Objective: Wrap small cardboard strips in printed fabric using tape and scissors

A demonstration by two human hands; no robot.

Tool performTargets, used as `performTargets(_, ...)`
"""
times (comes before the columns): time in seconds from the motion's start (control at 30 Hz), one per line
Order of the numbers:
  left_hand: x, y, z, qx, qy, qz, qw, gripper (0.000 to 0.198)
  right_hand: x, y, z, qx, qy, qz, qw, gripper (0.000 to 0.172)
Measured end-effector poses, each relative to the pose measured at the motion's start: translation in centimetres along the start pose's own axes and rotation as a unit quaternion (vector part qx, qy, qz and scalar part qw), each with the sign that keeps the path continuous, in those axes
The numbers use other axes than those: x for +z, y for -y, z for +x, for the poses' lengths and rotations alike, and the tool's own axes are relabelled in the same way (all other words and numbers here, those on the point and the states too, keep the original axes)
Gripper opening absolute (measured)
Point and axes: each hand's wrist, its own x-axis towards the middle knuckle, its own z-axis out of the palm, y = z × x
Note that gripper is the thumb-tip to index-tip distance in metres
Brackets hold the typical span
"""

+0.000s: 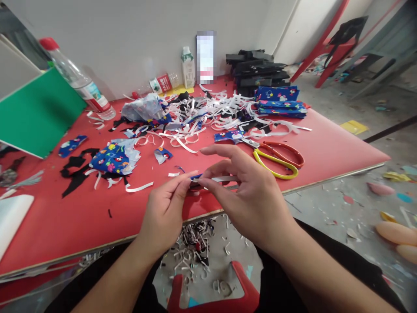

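While both hands meet over the red table's [97, 217] near edge, my left hand [164, 213] and right hand [247, 191] pinch a thin white strip [221, 178], its long axis running 9-to-3 o'clock between them.

Bare red table [81, 217] near the edge; beyond, strip litter [202, 115], scissors [276, 158], fabric stacks [280, 102] as obstacles.

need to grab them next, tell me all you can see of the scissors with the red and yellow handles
The red-and-yellow-handled scissors lie flat on the red table, right of the right hand and untouched by either hand. One loop handle is red, the other yellow, both plastic-looking and pointing toward the table's right edge. The short metal blades look shut and point left toward a blue patterned fabric scrap, which may touch them.
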Motion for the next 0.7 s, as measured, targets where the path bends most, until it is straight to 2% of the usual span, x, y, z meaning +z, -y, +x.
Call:
performTargets(0.23,-0.3,-0.4,0.0,0.015,0.068,0.025,0.997,0.035,0.0,-0.9,0.5,-0.013,-0.010,-0.031,0.999,0.044)
performTargets(0.3,-0.3,-0.2,0.1,0.017,0.062,0.025,0.998,0.033,-0.1,-0.9,0.5,-0.013,-0.007,-0.031,0.999,0.044)
performTargets(0.47,-0.2,0.3,0.3,-0.013,-0.008,-0.038,0.999,0.029,-0.1,-0.2,0.2,0.009,0.056,0.065,0.996,0.047)
performTargets(0.53,-0.1,0.2,0.2,-0.013,-0.023,-0.053,0.998,0.027,0.2,0.1,0.1,0.022,0.063,0.068,0.995,0.048)
performTargets(0.6,-0.1,0.1,0.1,-0.004,-0.024,-0.046,0.999,0.025,0.6,0.1,0.1,0.031,0.058,0.052,0.996,0.048)
performTargets(0.7,-0.2,0.2,0.0,0.002,0.004,-0.049,0.999,0.027,1.0,0.0,0.1,0.036,0.059,0.041,0.997,0.051)
